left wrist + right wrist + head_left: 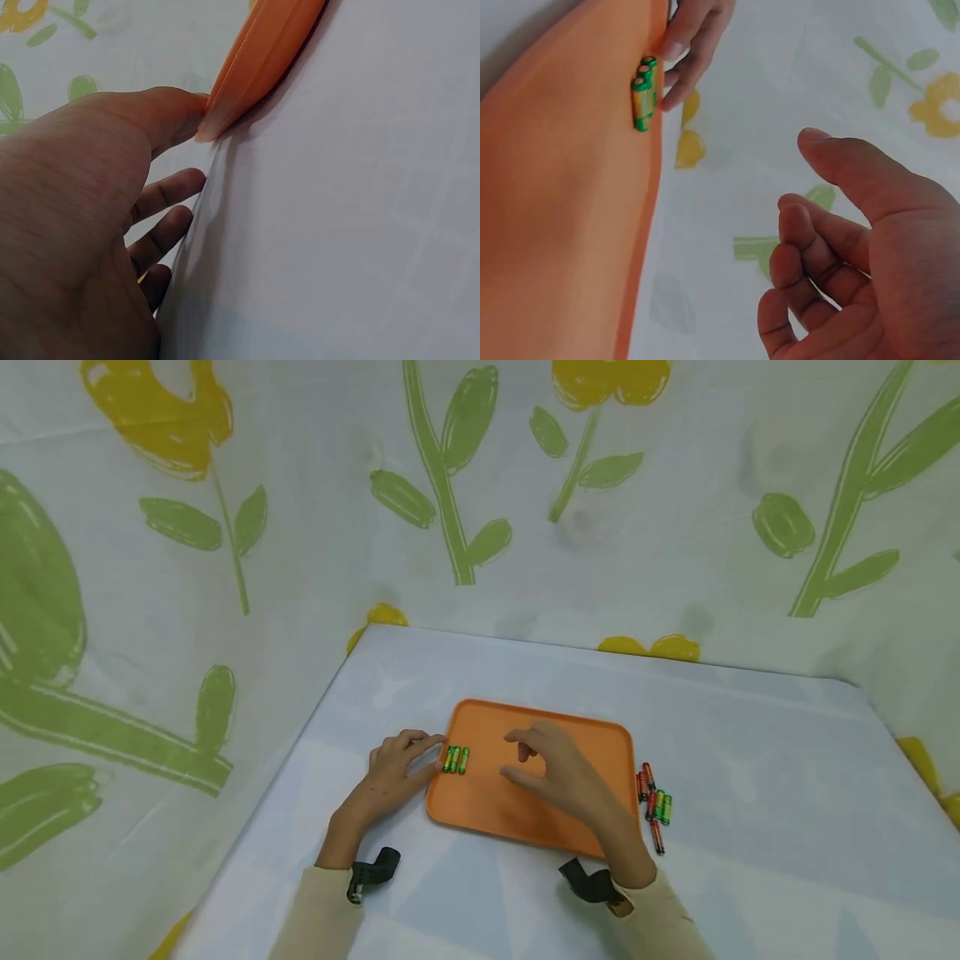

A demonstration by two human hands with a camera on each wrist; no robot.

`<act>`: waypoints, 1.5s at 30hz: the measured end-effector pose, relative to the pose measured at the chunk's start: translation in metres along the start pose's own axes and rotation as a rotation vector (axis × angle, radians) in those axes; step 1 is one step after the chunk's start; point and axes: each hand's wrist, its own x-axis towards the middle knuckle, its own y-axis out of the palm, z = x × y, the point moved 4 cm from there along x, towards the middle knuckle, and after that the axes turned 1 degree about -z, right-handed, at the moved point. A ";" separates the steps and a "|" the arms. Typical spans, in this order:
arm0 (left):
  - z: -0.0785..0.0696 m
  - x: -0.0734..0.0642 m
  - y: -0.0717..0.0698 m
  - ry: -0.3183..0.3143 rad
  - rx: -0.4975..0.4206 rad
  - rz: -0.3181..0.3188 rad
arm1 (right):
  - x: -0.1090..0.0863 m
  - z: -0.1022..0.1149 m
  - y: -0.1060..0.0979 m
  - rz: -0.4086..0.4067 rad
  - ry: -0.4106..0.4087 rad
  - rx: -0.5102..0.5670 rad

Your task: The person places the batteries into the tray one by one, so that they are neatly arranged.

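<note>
Three green batteries lie side by side at the left end of an orange tray. Beside that end, my left hand touches the rim with its thumb and a finger, the other fingers loosely spread. In the left wrist view the thumb of the left hand meets the tray's edge. Over the middle of the tray hangs my right hand, its thumb and index finger apart. The right wrist view shows the right hand with loosely bent fingers and nothing between them.
Just right of the tray, several red batteries and two green batteries lie loose on the pale tablecloth. A flower-printed cloth rises behind the table and on its left side.
</note>
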 end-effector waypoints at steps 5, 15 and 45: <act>0.001 0.002 0.002 -0.004 -0.003 0.017 | -0.033 -0.018 -0.022 -0.018 0.010 0.000; 0.001 0.002 0.002 -0.009 0.014 0.003 | -0.098 -0.067 -0.068 -0.111 0.068 -0.117; 0.003 0.002 0.003 -0.018 0.016 0.004 | -0.153 -0.149 -0.085 -0.002 0.348 -0.204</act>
